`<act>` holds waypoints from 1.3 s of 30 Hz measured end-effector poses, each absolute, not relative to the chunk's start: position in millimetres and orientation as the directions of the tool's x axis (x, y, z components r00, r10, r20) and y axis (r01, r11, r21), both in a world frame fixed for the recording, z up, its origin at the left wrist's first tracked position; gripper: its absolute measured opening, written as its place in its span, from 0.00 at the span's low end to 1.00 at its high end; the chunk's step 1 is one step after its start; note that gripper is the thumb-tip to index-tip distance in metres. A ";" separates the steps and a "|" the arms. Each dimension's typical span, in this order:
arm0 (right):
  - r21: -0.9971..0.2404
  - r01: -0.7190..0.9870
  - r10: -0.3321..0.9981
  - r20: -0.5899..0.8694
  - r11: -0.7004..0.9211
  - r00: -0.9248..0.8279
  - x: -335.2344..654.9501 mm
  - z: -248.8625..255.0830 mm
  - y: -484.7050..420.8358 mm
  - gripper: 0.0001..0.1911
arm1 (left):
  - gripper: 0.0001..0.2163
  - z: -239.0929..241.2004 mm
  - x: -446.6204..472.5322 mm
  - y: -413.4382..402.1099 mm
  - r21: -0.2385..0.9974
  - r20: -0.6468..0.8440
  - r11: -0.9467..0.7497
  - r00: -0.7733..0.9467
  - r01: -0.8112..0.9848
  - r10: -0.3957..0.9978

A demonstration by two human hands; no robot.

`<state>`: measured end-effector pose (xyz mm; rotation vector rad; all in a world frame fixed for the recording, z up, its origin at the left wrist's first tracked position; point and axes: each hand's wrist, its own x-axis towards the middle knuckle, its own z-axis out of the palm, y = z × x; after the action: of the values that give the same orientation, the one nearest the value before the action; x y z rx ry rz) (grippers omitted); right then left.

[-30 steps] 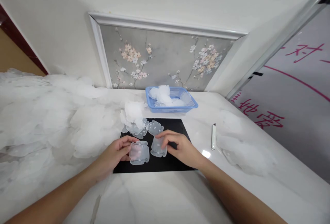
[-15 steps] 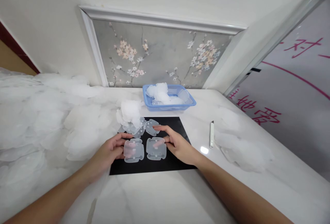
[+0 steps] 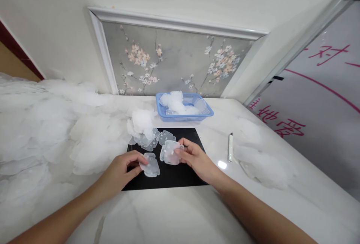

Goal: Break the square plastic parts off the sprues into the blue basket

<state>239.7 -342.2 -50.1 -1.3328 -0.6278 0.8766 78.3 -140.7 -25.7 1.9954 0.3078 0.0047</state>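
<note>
Over a black mat (image 3: 180,174) on a white marble table, each of my hands holds a translucent plastic square piece with small studs. My left hand (image 3: 119,172) pinches one plastic piece (image 3: 151,166) by its left edge, tilted above the mat. My right hand (image 3: 197,157) grips a second plastic piece (image 3: 170,153) lifted and turned toward the first; the two pieces are close, and I cannot tell whether they touch. More loose pieces (image 3: 157,138) lie at the mat's far left corner beside a small white heap (image 3: 142,120).
A blue basket (image 3: 208,113) with more plastic pieces stands behind the mat. A big pile of translucent pieces (image 3: 50,124) covers the table's left side. A white pen-like stick (image 3: 230,147) and crumpled clear plastic (image 3: 261,161) lie to the right.
Both pieces lay flat side by side on the mat half a second ago; now both hands have lifted and tilted them toward each other.
</note>
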 end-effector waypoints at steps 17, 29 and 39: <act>-0.801 -0.594 0.889 -0.319 -0.069 0.327 242.3 -54.9 -342.8 0.23 | 0.13 -27.3 80.2 -136.0 0.934 -0.303 -0.122 0.924 0.337 0.233; -0.814 -0.577 0.878 -0.324 -0.068 0.353 240.9 -53.8 -342.7 0.26 | 0.13 -26.4 75.0 -146.7 0.924 -0.383 0.075 0.906 0.376 0.180; -0.882 -0.471 0.844 -0.249 0.006 0.475 243.9 -53.3 -344.0 0.20 | 0.19 -25.2 77.3 -144.4 0.832 -0.484 0.391 0.859 0.393 0.166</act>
<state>243.9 -344.0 -53.3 -1.1581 -0.4034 1.0739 77.3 -144.4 -25.2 1.1765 0.5488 -0.1540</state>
